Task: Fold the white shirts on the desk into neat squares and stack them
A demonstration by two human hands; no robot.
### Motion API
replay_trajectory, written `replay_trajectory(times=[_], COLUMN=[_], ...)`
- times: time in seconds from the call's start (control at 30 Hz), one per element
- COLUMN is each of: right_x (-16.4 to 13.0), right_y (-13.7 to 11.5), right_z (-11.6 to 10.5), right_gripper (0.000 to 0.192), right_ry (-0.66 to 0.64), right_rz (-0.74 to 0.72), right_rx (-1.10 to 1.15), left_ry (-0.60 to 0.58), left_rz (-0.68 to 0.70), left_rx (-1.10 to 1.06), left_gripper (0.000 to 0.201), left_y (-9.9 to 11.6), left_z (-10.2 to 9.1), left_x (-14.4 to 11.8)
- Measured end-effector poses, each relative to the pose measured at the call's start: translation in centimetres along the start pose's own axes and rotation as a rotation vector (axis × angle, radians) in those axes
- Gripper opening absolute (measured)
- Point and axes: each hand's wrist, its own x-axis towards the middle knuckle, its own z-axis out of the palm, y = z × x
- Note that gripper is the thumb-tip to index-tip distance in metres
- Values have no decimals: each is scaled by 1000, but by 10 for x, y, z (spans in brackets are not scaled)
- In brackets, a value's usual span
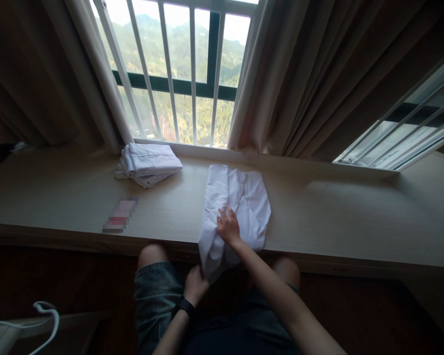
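Item one, as I read it from my remote seat: a white garment point(240, 207), partly folded, lying across the near edge of the worktop point(336, 217) about midway along its length, its lower end draping off that edge toward the lap. Item two: my right hand point(228, 227), palm down and fingers spread flat on the cloth just inside the near edge, pinning a fold rather than pinching it; the grip is apart, pressed on the fabric. Item three: my left hand point(196, 285), below the worktop edge, fingers together on the hanging end of the same garment; the view there is dark, so I take it as clamped on the cloth but would not swear to how much it gathers. Item four: a stack of folded white cloths point(148, 163) at the far edge, left of the garment and well apart from it, below the barred window point(181, 74). Item five: a small flat blurred object point(120, 215) near the front edge, left of the garment. Item six: curtains point(311, 74) either side of the window. Handling note, my judgement: keep the right palm steady as an anchor, draw the hanging end up evenly so the crease stays straight, and smooth outward before releasing.
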Motion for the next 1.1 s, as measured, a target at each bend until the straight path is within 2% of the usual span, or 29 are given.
replay_trajectory(times=[0.07, 0.17, 0.2, 0.27, 0.33, 0.4, 0.47, 0.57, 0.67, 0.77, 0.93, 1.03, 1.1], right_x=[-9, -21, -23, -27, -30, -31, -30, -24, -15, -12, -30, -38, -35], right_y=[-2, 0, 2, 5, 5, 4, 3, 9, 31, 69, 131, 150, 151], right_z=[6, 16, 18, 19, 18, 18, 17, 13, -7, -42, -98, -113, -116], right_gripper=[49, 50, 50, 52, 56, 56, 53, 52, 51, 50, 46, 47, 49], right_ry=[-16, -155, -179, -156, -101, -94, -144, -202, -123, -38, -176, -217, -197], right_rz=[-101, -171, -172, -164, -173, -195, -203, -180, -113, -64, -79, -107, -129], right_rx=[-144, -227, -239, -254, -262, -260, -244, -171, -76, -117, -259, -264, -254], left_ry=[135, 272, 259, 157, 59, -3, -37, -51, -19, 33, 44, -17, -50], left_rz=[-32, -49, -56, -67, -60, -55, -54, -37, 17, 72, 101, 97, 65], left_rx=[-53, -375, -527, -774, -903, -922, -911, -905, -867, -798, -732, -749, -767], left_gripper=[24, 45, 53, 67, 75, 77, 77, 77, 71, 64, 60, 62, 65], left_y=[2, 5, 6, 8, 10, 10, 10, 11, 15, 23, 37, 44, 47], left_z=[-3, -7, -9, -10, -11, -12, -13, -17, -27, -43, -79, -99, -110], left_x=[3, 18, 25, 39, 48, 50, 48, 40, 31, 25, 31, 39, 41])
